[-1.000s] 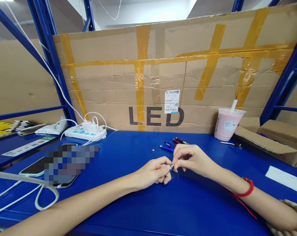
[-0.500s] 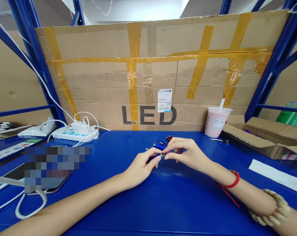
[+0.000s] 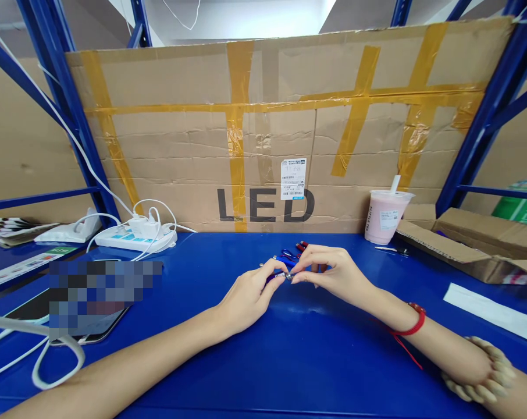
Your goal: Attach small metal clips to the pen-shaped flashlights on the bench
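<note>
Over the middle of the blue table, both hands meet fingertip to fingertip. My left hand (image 3: 244, 299) is closed, pinching a slim dark-purple piece (image 3: 276, 277) between thumb and forefinger. At its right end shows a small shiny metal fitting (image 3: 288, 276), too small to make out exactly. My right hand (image 3: 322, 266) pinches at this fitting with thumb and forefinger, the other fingers curled behind. Just beyond the hands lie small blue pieces (image 3: 289, 254) and a red piece (image 3: 302, 245), partly hidden by my fingers.
A phone-like device (image 3: 110, 326), partly blurred out, and white cables lie left, before a power strip (image 3: 135, 240). A pink drink cup (image 3: 388, 218), small scissors-like tool (image 3: 392, 251), open cardboard box (image 3: 455, 244) and white strip (image 3: 494, 311) are right. Taped cardboard (image 3: 180, 145) stands behind.
Both hands stay nearly in place, still pinching together at the metal fitting. The whole view has shifted very slightly; my fingers have turned the small piece a little.
</note>
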The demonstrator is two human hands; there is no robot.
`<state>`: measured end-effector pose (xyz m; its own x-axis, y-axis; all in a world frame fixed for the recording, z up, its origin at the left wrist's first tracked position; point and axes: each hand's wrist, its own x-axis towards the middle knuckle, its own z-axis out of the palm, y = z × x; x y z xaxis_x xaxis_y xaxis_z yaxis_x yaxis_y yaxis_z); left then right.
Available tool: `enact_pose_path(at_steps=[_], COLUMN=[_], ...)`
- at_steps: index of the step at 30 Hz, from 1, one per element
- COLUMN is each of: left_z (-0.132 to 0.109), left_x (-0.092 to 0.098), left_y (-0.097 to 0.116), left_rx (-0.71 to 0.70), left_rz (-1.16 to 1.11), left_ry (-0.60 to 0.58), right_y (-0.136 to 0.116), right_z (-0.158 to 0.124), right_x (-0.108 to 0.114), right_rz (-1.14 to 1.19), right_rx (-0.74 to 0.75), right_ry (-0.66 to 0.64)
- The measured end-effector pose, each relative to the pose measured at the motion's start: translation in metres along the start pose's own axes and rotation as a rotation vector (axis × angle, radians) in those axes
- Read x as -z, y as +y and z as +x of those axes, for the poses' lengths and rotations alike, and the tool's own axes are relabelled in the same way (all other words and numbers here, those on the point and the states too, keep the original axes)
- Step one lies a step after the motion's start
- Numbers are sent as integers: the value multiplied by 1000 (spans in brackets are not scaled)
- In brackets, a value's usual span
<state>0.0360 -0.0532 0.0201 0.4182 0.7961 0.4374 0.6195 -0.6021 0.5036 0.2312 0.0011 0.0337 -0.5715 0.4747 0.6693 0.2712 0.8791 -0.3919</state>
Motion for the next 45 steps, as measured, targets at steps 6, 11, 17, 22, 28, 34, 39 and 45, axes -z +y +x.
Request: enact_pose_path(at_steps=[6, 11, 17, 22, 28, 34, 39, 45], left_z=[1, 3, 3, 2, 4, 5, 6, 6], left_x=[-2, -3, -2, -2, -2, -2, -2, -2], left_y=[-3, -3, -1, 1, 2, 1, -2, -5], left_rx=[12, 60, 42, 51, 40, 58, 43, 54], left_rz=[-66, -153, -89, -128, -131, -157, -171, -128], left_ry=[4, 22, 53, 25, 52, 80, 118, 118], right_y=[-4, -7, -8, -6, -9, -8, -6, -5], right_z=[1, 2, 1, 1, 1, 0, 0, 0], right_x=[-2, 0, 0, 0, -4, -6, -7, -7], right_rz=[105, 102, 89, 139, 140, 103, 72, 48], right_rx=[-95, -174, -167, -180, -152, -201, -206, -231], right_ry=[-32, -8, 3, -60, -167, -124, -99, -53])
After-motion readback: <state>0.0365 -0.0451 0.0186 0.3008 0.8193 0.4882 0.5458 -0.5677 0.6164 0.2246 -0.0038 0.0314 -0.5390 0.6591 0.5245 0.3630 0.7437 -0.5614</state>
